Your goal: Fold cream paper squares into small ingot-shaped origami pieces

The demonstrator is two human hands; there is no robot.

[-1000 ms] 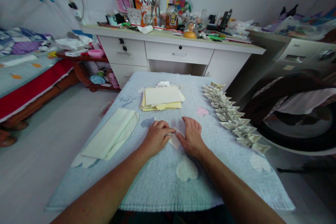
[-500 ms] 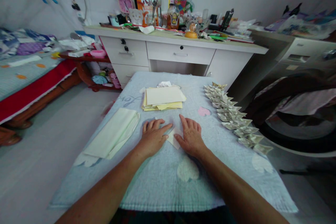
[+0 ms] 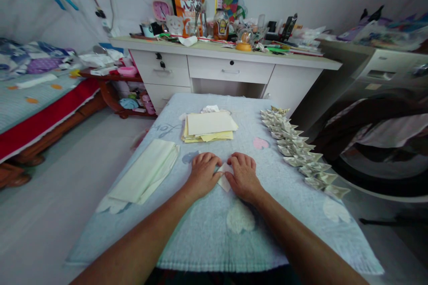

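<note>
A small piece of folded white paper [image 3: 224,182] lies on the cloth-covered table between my hands. My left hand [image 3: 203,175] grips its left edge, thumb on top and the other fingers curled. From the other side my right hand [image 3: 244,175] pinches the paper in the same way, its thumb resting on the upper face. The fingertips hide the paper's far part. Beyond the hands sits a stack of cream and yellow paper sheets [image 3: 210,124]. To the left is a larger folded pale sheet [image 3: 144,173].
A row of folded paper boats [image 3: 294,144] runs along the table's right side. The light blue tablecloth [image 3: 187,236] has heart patterns. Behind stands a white desk [image 3: 230,69] crowded with items. A washing machine [image 3: 384,71] is at right, a bed [image 3: 36,98] at left.
My left hand has moved right, closer to my right hand. The fingers of both hands have gone from spread to curled around the small paper.
</note>
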